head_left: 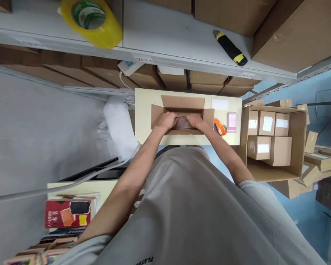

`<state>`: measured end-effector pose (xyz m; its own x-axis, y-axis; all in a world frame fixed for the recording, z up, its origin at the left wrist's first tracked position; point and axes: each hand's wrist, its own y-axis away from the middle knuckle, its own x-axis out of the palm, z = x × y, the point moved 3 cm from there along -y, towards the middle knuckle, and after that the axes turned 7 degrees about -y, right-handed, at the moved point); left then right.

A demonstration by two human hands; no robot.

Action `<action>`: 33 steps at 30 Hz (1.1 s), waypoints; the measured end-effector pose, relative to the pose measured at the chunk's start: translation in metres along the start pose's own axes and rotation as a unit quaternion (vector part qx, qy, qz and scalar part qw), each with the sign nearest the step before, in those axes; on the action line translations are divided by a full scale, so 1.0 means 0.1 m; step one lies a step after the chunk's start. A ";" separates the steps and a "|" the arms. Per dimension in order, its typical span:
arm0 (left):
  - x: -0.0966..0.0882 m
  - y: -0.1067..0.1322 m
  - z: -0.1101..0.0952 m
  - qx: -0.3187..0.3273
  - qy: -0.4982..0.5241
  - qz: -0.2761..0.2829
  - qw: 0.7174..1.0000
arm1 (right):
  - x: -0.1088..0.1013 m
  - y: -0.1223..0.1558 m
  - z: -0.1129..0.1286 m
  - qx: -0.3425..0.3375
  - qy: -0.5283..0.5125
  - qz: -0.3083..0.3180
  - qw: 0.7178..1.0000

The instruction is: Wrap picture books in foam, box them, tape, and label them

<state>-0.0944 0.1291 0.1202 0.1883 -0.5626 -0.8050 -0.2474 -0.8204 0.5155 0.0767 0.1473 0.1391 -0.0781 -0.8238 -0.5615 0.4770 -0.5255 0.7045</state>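
An open cardboard box (183, 101) stands on the pale yellow table with its flaps folded outward. My left hand (168, 120) reaches into it from the left, fingers curled and pinched together. Opposite it, my right hand (194, 120) is also inside the opening, its fingers bent and closed. Between the two hands lies a brownish, slightly shiny item (183, 123), at which both sets of fingertips meet. What exactly the fingers pinch is too small to make out. An orange tape dispenser (220, 127) lies right of the box, beside a phone (232, 122).
White slips (220, 104) lie at the table's (143, 110) back right. A large carton (276, 171) holding several small boxes stands at right. Above, a shelf bears yellow tape (107, 35) and a utility knife (230, 48). White wrap (120, 127) and a cable (93, 176) are at left.
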 end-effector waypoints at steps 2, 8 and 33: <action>0.03 -0.03 -0.02 -0.003 -0.004 0.027 1.000 | 0.06 -0.08 -0.01 0.020 -0.020 -0.007 1.000; 0.00 0.26 0.12 0.035 0.105 -0.147 0.983 | 0.11 0.30 -0.22 -0.019 -0.069 -0.163 0.984; 0.31 0.60 0.44 -0.002 0.188 -0.189 0.964 | 0.46 0.81 -0.60 0.010 -0.176 -0.286 0.942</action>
<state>-0.1447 0.0672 0.1131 0.5950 -0.2194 -0.7732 -0.0892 -0.9741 0.2078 0.1640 0.0795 0.1445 -0.6047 -0.4229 -0.6749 0.2524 -0.9055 0.3412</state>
